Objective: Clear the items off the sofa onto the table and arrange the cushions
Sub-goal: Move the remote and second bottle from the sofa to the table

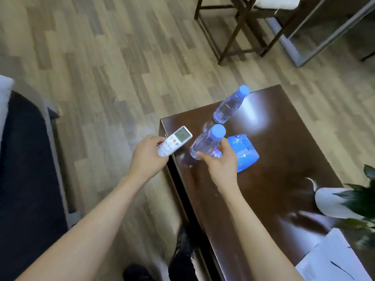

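My left hand grips a white remote control with a small lit screen, held over the near left corner of the dark wooden table. My right hand is closed around a clear water bottle with a blue cap, tilted above the table top. A second clear bottle with a blue cap stands on the table further back. A blue packet lies flat on the table just right of my right hand. The dark sofa shows at the left edge.
A white pot with a green plant stands at the table's right side, with white papers in front of it. Dark wooden chair legs and a metal frame stand on the wood floor beyond the table. My dark shoes are beside the table's edge.
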Available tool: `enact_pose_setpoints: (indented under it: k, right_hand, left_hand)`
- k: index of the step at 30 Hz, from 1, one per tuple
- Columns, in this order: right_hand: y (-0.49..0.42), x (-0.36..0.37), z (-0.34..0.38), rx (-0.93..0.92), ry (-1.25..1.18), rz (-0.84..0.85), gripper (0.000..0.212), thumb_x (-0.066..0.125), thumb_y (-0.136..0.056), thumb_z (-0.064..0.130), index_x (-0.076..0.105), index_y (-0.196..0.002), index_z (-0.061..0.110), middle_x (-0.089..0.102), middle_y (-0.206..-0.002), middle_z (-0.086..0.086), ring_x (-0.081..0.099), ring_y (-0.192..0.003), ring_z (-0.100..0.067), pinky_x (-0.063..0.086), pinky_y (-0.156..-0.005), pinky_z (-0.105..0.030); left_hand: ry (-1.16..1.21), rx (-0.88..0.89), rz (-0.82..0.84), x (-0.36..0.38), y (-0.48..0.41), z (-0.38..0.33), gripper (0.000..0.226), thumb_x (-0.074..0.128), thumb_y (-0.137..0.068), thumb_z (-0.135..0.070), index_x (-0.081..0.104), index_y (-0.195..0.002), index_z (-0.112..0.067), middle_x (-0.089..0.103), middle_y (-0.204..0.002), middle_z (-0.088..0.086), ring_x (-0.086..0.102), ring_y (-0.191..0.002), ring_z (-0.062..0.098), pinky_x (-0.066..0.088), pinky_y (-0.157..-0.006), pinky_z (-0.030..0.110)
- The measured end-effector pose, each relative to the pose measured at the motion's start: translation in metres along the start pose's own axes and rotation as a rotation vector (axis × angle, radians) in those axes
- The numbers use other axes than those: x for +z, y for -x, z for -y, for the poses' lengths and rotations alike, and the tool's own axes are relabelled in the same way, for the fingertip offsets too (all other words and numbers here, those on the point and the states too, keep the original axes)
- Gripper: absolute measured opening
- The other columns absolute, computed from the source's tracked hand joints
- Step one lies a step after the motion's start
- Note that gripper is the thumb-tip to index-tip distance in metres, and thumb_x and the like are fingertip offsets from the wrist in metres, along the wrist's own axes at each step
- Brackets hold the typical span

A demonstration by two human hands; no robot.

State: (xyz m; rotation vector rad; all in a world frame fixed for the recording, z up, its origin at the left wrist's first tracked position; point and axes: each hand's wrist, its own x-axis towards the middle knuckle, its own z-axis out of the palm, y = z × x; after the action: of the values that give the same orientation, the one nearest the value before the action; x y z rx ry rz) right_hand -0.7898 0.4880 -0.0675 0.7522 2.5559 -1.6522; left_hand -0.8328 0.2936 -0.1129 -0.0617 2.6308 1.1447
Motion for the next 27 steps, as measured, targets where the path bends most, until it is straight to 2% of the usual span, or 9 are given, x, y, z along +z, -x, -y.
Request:
enact_pose_setpoints:
  k: [3, 6, 9, 12, 15, 18, 21, 25, 27]
  right_hand:
    - [-0.030, -0.022, -0.006, -0.004, 0.038, -0.046, 0.049, 0.083, -0.080, 0.003, 0.066, -0.126, 0.007, 0.071, -0.098, 0.010, 0.064, -0.082, 0.012, 0.041, -0.072, 0.001]
    - [-0.055, -0.035, -0.008, -0.016, 0.063, -0.069, 0.052, 0.084, -0.080, 0.005, 0.065, -0.129, 0.007, 0.072, -0.105, 0.003, 0.064, -0.092, -0.011, 0.041, -0.073, 0.000]
    - [-0.077, -0.039, -0.012, -0.013, 0.082, -0.058, 0.046, 0.084, -0.080, 0.009, 0.066, -0.122, 0.010, 0.073, -0.101, 0.005, 0.063, -0.081, 0.002, 0.043, -0.070, -0.007]
    - [-0.093, -0.037, -0.019, 0.009, 0.113, -0.057, 0.048, 0.084, -0.080, 0.007, 0.066, -0.125, 0.009, 0.074, -0.102, 0.004, 0.060, -0.078, 0.020, 0.041, -0.068, -0.001]
    - [-0.099, -0.036, -0.028, 0.046, 0.098, -0.090, 0.050, 0.082, -0.083, 0.007, 0.064, -0.130, 0.008, 0.074, -0.110, 0.001, 0.060, -0.086, 0.004, 0.041, -0.071, -0.001]
    - [-0.107, -0.038, -0.035, 0.071, 0.077, -0.140, 0.046, 0.079, -0.086, 0.008, 0.063, -0.128, 0.012, 0.069, -0.104, 0.008, 0.060, -0.088, -0.007, 0.042, -0.078, -0.011]
    - [-0.111, -0.037, -0.037, 0.080, 0.050, -0.165, 0.048, 0.076, -0.088, 0.007, 0.061, -0.133, 0.013, 0.070, -0.115, 0.007, 0.062, -0.103, -0.009, 0.045, -0.089, -0.017]
    - [-0.110, -0.034, -0.039, 0.106, 0.023, -0.169, 0.056, 0.073, -0.091, 0.007, 0.055, -0.144, 0.013, 0.070, -0.131, 0.002, 0.061, -0.117, -0.012, 0.038, -0.080, 0.005]
    - [-0.111, -0.033, -0.040, 0.120, 0.009, -0.166, 0.056, 0.073, -0.092, 0.007, 0.054, -0.145, 0.013, 0.070, -0.131, 0.001, 0.063, -0.117, -0.015, 0.037, -0.077, 0.008]
  left_hand:
    - [-0.065, 0.042, 0.004, 0.016, -0.021, -0.020, 0.039, 0.071, -0.074, -0.004, 0.075, -0.113, -0.006, 0.071, -0.109, 0.020, 0.067, -0.104, 0.039, 0.051, -0.086, 0.039]
    - [-0.118, 0.052, 0.008, 0.029, -0.041, -0.034, 0.044, 0.068, -0.073, 0.000, 0.074, -0.117, -0.004, 0.070, -0.115, 0.020, 0.064, -0.109, 0.040, 0.052, -0.089, 0.043]
    - [-0.182, 0.045, 0.035, 0.042, -0.061, -0.043, 0.053, 0.064, -0.073, -0.003, 0.071, -0.126, -0.010, 0.068, -0.120, 0.013, 0.062, -0.115, 0.035, 0.050, -0.089, 0.040]
    - [-0.210, 0.035, 0.057, 0.055, -0.078, -0.052, 0.056, 0.061, -0.076, 0.002, 0.067, -0.131, -0.009, 0.065, -0.127, 0.012, 0.059, -0.121, 0.035, 0.051, -0.092, 0.043]
    - [-0.208, 0.042, 0.051, 0.065, -0.091, -0.056, 0.055, 0.057, -0.075, 0.006, 0.069, -0.126, -0.009, 0.065, -0.124, 0.013, 0.058, -0.122, 0.037, 0.052, -0.092, 0.052]
    - [-0.246, 0.041, 0.040, 0.076, -0.102, -0.058, 0.057, 0.055, -0.077, 0.006, 0.067, -0.130, -0.010, 0.066, -0.128, 0.011, 0.053, -0.126, 0.036, 0.050, -0.091, 0.044]
    - [-0.279, 0.043, 0.030, 0.081, -0.107, -0.064, 0.058, 0.056, -0.078, 0.006, 0.066, -0.133, -0.010, 0.065, -0.130, 0.010, 0.051, -0.125, 0.036, 0.039, -0.083, 0.035]
    - [-0.312, 0.057, 0.038, 0.084, -0.112, -0.063, 0.054, 0.055, -0.075, 0.004, 0.069, -0.125, -0.010, 0.067, -0.124, 0.013, 0.053, -0.119, 0.039, 0.047, -0.093, 0.045]
    - [-0.302, 0.056, 0.038, 0.084, -0.111, -0.062, 0.055, 0.057, -0.075, 0.003, 0.069, -0.128, -0.010, 0.067, -0.124, 0.014, 0.054, -0.119, 0.040, 0.047, -0.096, 0.049]
